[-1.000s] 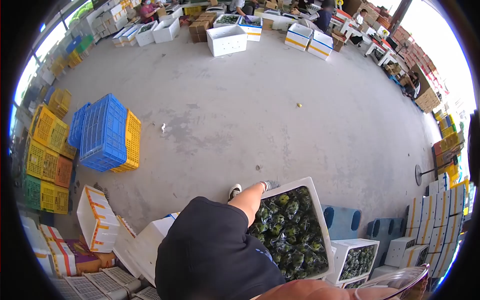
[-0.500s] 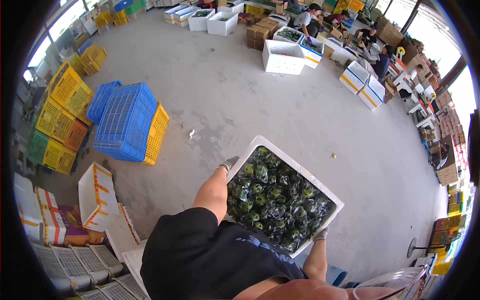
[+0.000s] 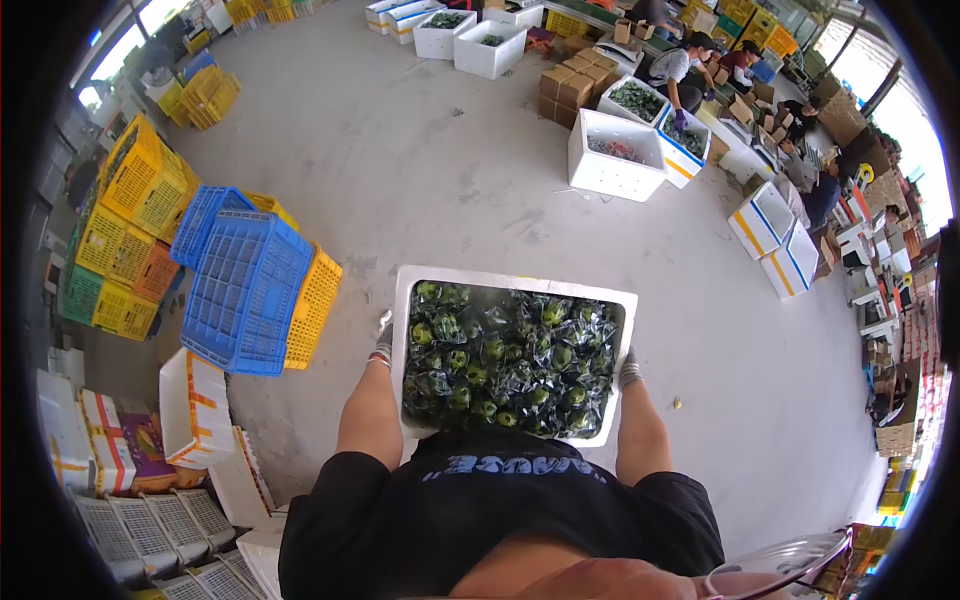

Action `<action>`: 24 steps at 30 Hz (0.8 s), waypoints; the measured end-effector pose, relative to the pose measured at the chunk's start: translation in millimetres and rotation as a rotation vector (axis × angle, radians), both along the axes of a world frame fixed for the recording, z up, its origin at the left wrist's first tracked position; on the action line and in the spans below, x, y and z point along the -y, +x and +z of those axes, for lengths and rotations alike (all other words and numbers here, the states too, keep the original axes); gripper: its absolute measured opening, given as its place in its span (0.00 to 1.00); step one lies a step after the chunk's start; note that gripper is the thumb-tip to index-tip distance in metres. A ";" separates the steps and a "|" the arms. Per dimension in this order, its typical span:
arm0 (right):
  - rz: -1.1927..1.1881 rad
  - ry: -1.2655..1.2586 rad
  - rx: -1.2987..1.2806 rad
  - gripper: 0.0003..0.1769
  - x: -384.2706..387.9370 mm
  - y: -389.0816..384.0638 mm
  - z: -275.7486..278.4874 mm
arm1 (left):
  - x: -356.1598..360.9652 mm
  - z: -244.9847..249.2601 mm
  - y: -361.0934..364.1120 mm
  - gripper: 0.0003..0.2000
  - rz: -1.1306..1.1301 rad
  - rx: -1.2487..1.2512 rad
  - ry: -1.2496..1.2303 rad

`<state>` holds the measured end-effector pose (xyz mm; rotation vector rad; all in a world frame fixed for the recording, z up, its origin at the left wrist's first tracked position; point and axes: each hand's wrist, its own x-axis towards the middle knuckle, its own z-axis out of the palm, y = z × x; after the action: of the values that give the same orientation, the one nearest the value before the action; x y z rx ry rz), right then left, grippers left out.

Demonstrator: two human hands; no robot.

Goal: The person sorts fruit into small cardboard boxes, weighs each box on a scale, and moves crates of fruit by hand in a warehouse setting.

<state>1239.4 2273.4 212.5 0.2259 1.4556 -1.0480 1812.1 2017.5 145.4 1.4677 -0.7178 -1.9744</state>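
We are holding a white foam box (image 3: 517,282) full of green produce in clear wrapping (image 3: 500,350) just in front of our black shirt (image 3: 450,520), with our left hand (image 3: 381,343) gripping its nine o'clock side and our right hand (image 3: 629,370) gripping its three o'clock side. Beyond it, blue crates (image 3: 245,290) are standing beside a yellow crate (image 3: 315,310) at ten o'clock, and an open white box (image 3: 612,180) is sitting on the floor (image 3: 450,190) at one o'clock, near a crouching co-worker (image 3: 672,72).
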 end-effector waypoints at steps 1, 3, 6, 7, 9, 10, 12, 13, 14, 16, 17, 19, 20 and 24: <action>0.017 0.016 0.037 0.37 42.0 -7.1 0.2 | 21.2 -15.5 8.4 0.20 0.066 -0.030 -0.061; -0.069 -0.380 -0.156 0.33 146.9 -45.2 -44.5 | 84.1 16.7 -13.8 0.19 0.129 0.063 -0.025; 0.014 -0.310 -0.178 0.34 225.0 -55.6 -3.7 | 163.8 31.7 -30.1 0.19 0.171 0.114 0.007; 0.019 -0.476 -0.120 0.36 264.5 -71.1 -16.0 | 192.1 39.8 -38.5 0.19 0.197 0.123 0.006; -0.083 -0.392 -0.058 0.36 329.9 -80.1 -5.2 | 245.7 46.0 -61.6 0.19 0.237 0.134 0.000; -0.084 -0.373 -0.067 0.33 358.1 -82.7 5.0 | 274.1 46.4 -74.9 0.18 0.240 0.140 -0.002; -0.058 -0.408 -0.084 0.29 426.5 -102.0 -12.5 | 333.5 40.7 -102.0 0.18 0.234 0.153 -0.004; -0.040 -0.413 -0.092 0.27 449.8 -117.5 -20.6 | 362.8 37.3 -116.9 0.18 0.224 0.161 0.001; -0.043 -0.409 -0.098 0.26 493.4 -147.1 -18.2 | 393.8 34.8 -133.4 0.18 0.224 0.164 -0.003; -0.066 -0.444 -0.074 0.23 603.7 -181.8 -19.4 | 450.8 37.2 -161.4 0.18 0.233 0.188 -0.012; -0.092 -0.407 -0.048 0.21 615.5 -182.1 -27.4 | 472.1 42.7 -173.3 0.18 0.205 0.234 -0.009; 0.005 -0.317 -0.122 0.22 647.7 -201.9 -39.5 | 515.9 42.4 -190.2 0.18 0.101 0.341 -0.017; -0.062 -0.313 -0.067 0.23 674.6 -220.2 -70.2 | 542.6 50.1 -199.9 0.18 0.013 0.418 -0.042; -0.168 -0.327 -0.053 0.22 793.4 -267.5 -100.0 | 639.6 75.6 -257.2 0.18 0.212 0.128 0.044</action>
<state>971.9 1480.0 112.4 0.0861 1.3051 -1.4202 1555.0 1377.9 221.0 1.6368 -0.5498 -1.7584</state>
